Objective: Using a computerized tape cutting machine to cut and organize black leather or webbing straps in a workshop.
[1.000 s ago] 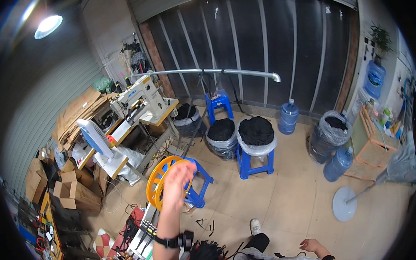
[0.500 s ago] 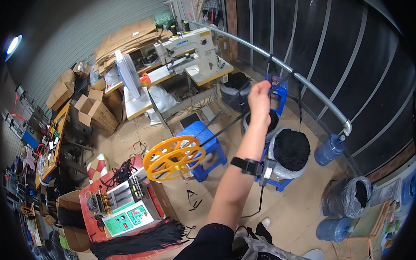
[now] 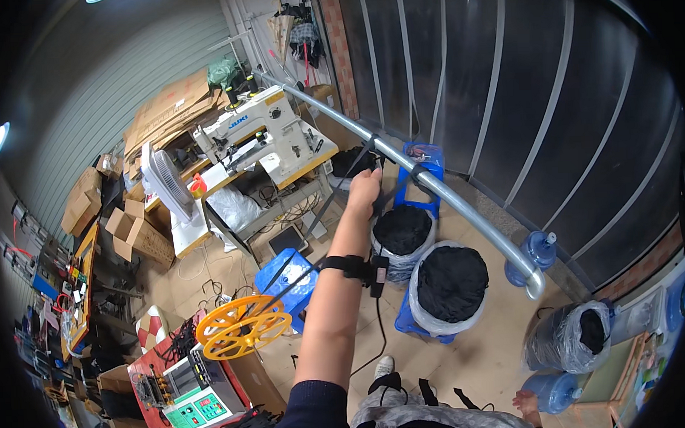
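The left hand [image 3: 366, 192] reaches to the far side of the scene, fingers curled beside a flat black fabric strap [image 3: 369, 143] looped over a long grey metal pipe [image 3: 471, 215]; whether they pinch it, I cannot tell. A yellow spoked plastic reel [image 3: 243, 328] stands nearer, to the left. The right hand [image 3: 527, 405] hangs low at the near right, its grip unclear.

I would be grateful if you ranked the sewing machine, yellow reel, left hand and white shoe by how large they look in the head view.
Largest to smallest, as they appear:
1. Sewing machine
2. Yellow reel
3. Left hand
4. White shoe, partly hidden
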A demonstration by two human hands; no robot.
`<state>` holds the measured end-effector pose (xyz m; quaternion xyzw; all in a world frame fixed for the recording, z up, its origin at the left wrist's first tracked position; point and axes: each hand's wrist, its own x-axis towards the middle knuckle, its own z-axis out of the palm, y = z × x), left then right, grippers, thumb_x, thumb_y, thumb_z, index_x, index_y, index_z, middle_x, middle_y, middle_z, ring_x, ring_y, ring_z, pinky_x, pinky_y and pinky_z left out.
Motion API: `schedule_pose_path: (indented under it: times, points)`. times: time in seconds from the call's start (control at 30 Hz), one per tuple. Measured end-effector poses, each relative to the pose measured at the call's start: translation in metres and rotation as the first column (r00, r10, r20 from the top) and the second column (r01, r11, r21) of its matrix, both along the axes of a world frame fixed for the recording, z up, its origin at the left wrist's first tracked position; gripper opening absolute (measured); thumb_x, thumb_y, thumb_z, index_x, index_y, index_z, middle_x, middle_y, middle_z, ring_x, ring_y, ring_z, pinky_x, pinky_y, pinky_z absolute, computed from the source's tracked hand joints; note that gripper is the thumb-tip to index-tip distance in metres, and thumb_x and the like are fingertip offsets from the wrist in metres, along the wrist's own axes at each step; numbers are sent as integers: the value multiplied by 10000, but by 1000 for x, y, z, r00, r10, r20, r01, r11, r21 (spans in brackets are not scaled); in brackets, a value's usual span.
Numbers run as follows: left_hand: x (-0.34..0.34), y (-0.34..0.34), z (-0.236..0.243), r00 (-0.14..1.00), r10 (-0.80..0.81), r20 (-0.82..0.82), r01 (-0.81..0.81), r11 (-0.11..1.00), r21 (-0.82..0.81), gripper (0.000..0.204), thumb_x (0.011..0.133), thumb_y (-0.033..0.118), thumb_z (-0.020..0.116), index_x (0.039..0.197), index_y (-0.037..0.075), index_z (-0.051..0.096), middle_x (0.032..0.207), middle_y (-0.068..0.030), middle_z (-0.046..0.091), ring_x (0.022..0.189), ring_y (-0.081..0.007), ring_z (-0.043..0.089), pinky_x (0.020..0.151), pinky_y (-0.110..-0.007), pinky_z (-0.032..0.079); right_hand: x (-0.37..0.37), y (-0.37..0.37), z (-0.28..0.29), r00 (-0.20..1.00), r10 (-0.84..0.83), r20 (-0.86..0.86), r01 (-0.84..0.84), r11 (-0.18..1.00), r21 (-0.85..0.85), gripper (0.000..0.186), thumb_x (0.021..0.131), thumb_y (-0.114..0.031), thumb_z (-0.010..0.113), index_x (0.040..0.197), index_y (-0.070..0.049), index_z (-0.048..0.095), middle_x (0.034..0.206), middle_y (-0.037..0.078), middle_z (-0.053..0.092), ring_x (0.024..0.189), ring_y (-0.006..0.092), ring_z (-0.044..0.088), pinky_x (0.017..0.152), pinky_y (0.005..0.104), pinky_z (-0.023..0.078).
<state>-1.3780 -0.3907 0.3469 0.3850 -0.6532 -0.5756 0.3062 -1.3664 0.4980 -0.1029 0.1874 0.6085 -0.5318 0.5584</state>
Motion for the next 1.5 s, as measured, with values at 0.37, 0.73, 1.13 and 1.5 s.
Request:
schedule_pose_path:
  times: [0.37, 0.73, 1.13, 1.5]
  points:
    - [-43, -40, 8, 759, 263, -595, 174, 799, 575, 77, 881, 162, 585, 910, 92, 570, 788, -51, 645, 614, -141, 604, 523, -258, 449, -34, -257, 86, 884, 415, 213, -421, 907, -18, 147, 888, -150, 458, 889, -80, 587, 941, 156, 635, 861, 226, 610, 709, 345, 468]
    - [-46, -55, -26, 715, 228, -661, 384, 663, 643, 108, 917, 203, 539, 870, 115, 580, 703, -9, 618, 541, -122, 574, 462, -279, 467, -11, -259, 53, 720, 666, -195, -635, 746, 202, 133, 874, -118, 500, 937, -57, 600, 935, 146, 645, 827, 190, 625, 705, 288, 478]
    - [-15, -13, -15, 651, -77, -755, 700, 447, 557, 124, 919, 135, 507, 960, 46, 582, 780, -29, 619, 663, -142, 600, 629, -272, 505, -9, -224, 56, 843, 438, -312, -491, 863, -115, 197, 863, -163, 535, 966, -12, 609, 820, 116, 649, 720, 159, 620, 640, 287, 485]
    - [214, 30, 45, 991, -92, 96, 114, 959, -259, 255, 892, 227, 563, 1034, 32, 645, 837, -70, 671, 766, -135, 617, 692, -277, 483, -20, -250, 60, 680, 636, -365, -659, 748, 75, 249, 850, -231, 571, 954, -11, 620, 787, 122, 649, 707, 180, 629, 630, 309, 498]
